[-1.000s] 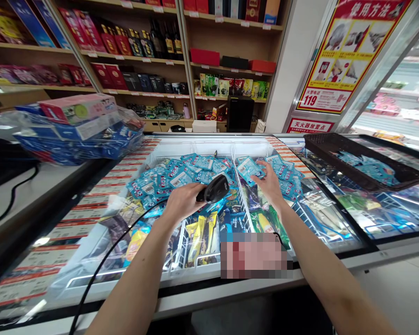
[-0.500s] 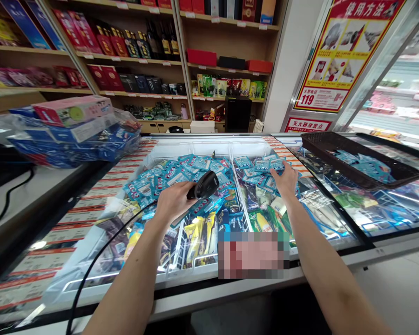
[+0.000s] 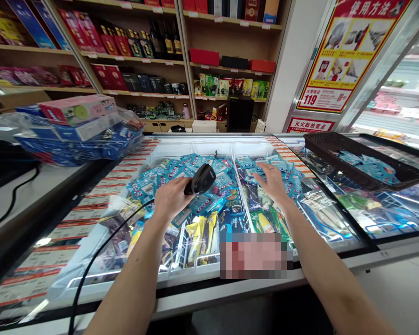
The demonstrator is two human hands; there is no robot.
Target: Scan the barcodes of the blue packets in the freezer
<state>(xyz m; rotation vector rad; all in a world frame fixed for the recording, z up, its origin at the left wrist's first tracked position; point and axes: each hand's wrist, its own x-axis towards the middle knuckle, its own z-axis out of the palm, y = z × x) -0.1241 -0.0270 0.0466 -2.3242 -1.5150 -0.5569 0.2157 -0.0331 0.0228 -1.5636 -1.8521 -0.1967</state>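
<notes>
My left hand point(image 3: 172, 197) is wrapped round the handle of a black corded barcode scanner point(image 3: 204, 178), held above the chest freezer. Its cable runs down past my left forearm. Blue ice-cream packets point(image 3: 150, 184) lie heaped in the middle of the freezer, below the scanner. My right hand point(image 3: 273, 182) hovers open, fingers apart, over a smaller pile of the same blue packets point(image 3: 293, 182) to the right of a white wire divider point(image 3: 240, 186). I see nothing in its fingers. Yellow-wrapped ice creams point(image 3: 197, 235) fill a wire basket nearer to me.
A dark plastic tray point(image 3: 401, 186) with several blue packets rests on the freezer's right side. Plastic-wrapped boxes point(image 3: 80, 128) stand on the left. Price labels point(image 3: 101, 195) line the left glass. Shelves of goods point(image 3: 143, 60) rise behind; a blurred patch covers part of the front edge.
My right hand has shifted left from the blue packets at the right, its fingers now spread. The scanner has moved slightly left with my left hand. The view has shifted a little.
</notes>
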